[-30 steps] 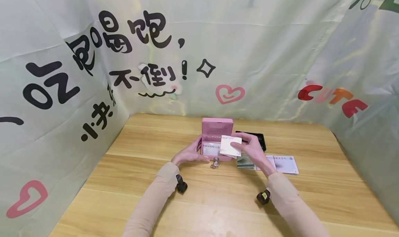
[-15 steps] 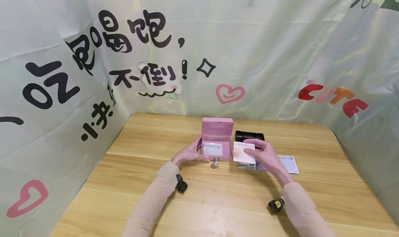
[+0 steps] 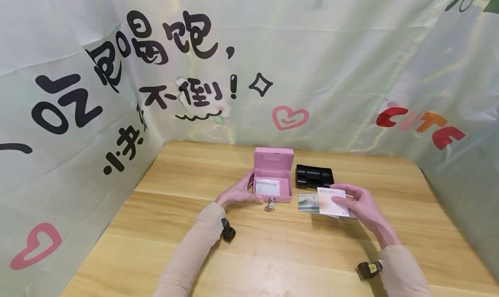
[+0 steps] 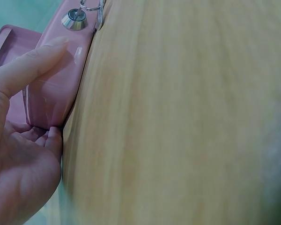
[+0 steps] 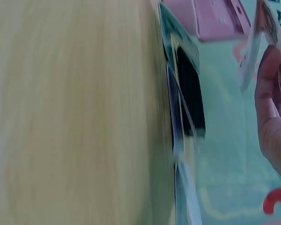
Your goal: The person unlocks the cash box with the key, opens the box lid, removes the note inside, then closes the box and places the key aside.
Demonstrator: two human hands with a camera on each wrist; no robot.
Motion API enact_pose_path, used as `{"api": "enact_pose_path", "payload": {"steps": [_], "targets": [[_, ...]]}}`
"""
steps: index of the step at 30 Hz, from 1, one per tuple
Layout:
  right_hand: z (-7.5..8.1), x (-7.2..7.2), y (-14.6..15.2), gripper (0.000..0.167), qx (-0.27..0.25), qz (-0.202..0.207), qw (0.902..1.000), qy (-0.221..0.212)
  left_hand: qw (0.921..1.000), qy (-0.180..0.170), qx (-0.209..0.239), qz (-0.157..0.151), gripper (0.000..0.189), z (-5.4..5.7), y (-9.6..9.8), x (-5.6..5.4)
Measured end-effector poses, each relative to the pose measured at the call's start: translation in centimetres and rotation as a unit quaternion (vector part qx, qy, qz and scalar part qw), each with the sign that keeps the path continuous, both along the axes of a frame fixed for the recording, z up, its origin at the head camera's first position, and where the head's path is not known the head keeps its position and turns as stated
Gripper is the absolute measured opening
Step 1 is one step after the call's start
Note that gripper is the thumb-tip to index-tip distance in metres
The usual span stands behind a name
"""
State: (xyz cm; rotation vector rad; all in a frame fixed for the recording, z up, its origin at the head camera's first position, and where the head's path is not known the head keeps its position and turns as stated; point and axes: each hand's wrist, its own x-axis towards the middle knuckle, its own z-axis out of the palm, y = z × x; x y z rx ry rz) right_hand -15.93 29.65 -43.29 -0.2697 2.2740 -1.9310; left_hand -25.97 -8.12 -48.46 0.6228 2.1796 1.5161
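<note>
A pink cash box [image 3: 274, 159] stands with its lid raised, a pale banknote [image 3: 267, 187] lying in its left part. My left hand [image 3: 241, 190] grips its left front corner. In the left wrist view the thumb lies along the front below the lock [image 4: 75, 19], fingertips tucked at the side. Between thumb and fingers, my right hand [image 3: 360, 206] pinches a folded pinkish banknote bundle [image 3: 329, 201], raised over other notes. Green banknotes [image 3: 308, 203] show left of it; the bundle and hand cover much of the row.
Behind the notes sits a black compartment tray [image 3: 314, 175]. Keys [image 3: 269, 207] hang from the box's lock. A printed curtain [image 3: 218, 136] encloses the wooden table [image 3: 273, 253] at the back and sides.
My right hand has carried the banknote bundle out from over the cash box, rightward to above the notes on the table. The left hand has stayed on the box.
</note>
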Motion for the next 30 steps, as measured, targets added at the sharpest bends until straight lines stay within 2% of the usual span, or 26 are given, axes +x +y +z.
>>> {"api": "enact_pose_path", "payload": {"steps": [6,11,14,20,25,30], "targets": [[-0.1,1.0,2.5,0.038,-0.048,0.017,0.9987,0.005,1.0000,0.005,0.000,0.001,0.121,0.3,0.2,-0.1],[-0.3,1.7,4.2,0.041,-0.076,0.015,0.9970,0.007,1.0000,0.004,0.001,-0.001,0.121,0.3,0.2,-0.1],[-0.5,1.9,5.3,0.042,-0.110,0.013,0.9938,0.000,1.0000,0.006,0.004,-0.006,0.121,0.3,0.2,-0.2],[-0.8,2.1,7.3,0.042,-0.203,-0.027,0.9785,-0.023,1.0000,0.005,-0.001,0.000,0.121,0.3,0.2,-0.2],[-0.8,2.3,8.5,0.040,-0.210,-0.068,0.9749,-0.030,1.0000,0.003,-0.008,0.004,0.122,0.3,0.1,-0.1],[-0.7,2.5,9.6,0.040,-0.215,-0.089,0.9720,-0.033,1.0000,0.001,0.001,-0.002,0.122,0.1,0.1,-0.2]]}}
